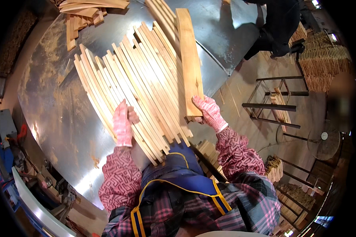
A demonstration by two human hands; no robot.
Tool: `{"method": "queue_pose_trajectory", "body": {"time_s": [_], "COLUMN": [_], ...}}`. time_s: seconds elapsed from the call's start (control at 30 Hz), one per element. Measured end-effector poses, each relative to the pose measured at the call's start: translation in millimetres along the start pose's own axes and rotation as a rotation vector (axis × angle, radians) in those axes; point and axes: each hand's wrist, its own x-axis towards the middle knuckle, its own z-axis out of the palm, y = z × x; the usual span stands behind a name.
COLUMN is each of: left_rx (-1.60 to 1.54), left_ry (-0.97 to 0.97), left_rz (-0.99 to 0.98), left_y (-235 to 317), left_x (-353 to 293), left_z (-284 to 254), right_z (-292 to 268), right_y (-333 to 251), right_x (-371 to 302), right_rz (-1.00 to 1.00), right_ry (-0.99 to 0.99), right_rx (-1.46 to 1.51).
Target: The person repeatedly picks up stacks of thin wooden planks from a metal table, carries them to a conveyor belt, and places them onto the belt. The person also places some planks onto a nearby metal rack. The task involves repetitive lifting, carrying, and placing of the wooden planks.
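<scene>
My right hand (209,111), in a pink glove, is closed around the near end of a flat wooden board (189,59). This board stands lengthwise along the right side of a wide row of narrow wooden slats (136,87), its broad face turned up. My left hand (123,124), gloved too, lies over the left part of the row near its front. Its thumb and fingers look apart, and nothing is lifted in it; the fingers' undersides are hidden. The slats lie side by side on a shiny metal table (47,91), their ends uneven.
More boards are stacked (83,15) at the far left. Another person in dark clothes (279,27) stands beyond the table's right corner. On the right are a black metal rack (271,104), a fan (323,140) and bundled wood (324,61). Machinery (47,181) stands at the lower left.
</scene>
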Motion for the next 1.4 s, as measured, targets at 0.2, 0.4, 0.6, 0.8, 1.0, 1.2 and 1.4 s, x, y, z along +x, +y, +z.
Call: {"method": "queue_pose_trajectory", "body": {"time_s": [0.2,0.4,0.6,0.8,1.0,1.2,1.4], "left_rx": [0.250,0.217,0.334,0.566,0.696,0.939,0.987], "left_ry": [0.303,0.377,0.491,0.533,0.595,0.683,0.678], "left_rz": [0.123,0.272,0.353,0.440,0.339,0.201,0.302], "left_y": [-1.1,9.4,11.5,-3.5,-17.0,-17.8,-31.8], "left_x": [-32.4,-27.6,-21.0,-7.4,5.2,19.0,24.4], "left_z": [-27.8,-71.0,-100.0,-104.2,-114.9,-89.2,-113.8], "right_z": [-19.2,-131.4,-166.0,-56.6,-64.6,-66.7,-61.1], "right_y": [7.1,95.6,56.6,32.0,25.9,41.0,-38.4], "right_x": [6.0,72.2,165.5,221.5,241.0,242.2,215.5], "right_rz": [0.588,0.331,0.304,0.270,0.452,0.444,0.556], "right_ry": [0.058,0.415,0.637,0.041,-0.092,-0.096,-0.113], "right_rx": [0.662,0.195,-0.217,-0.015,-0.146,-0.217,-0.449]}}
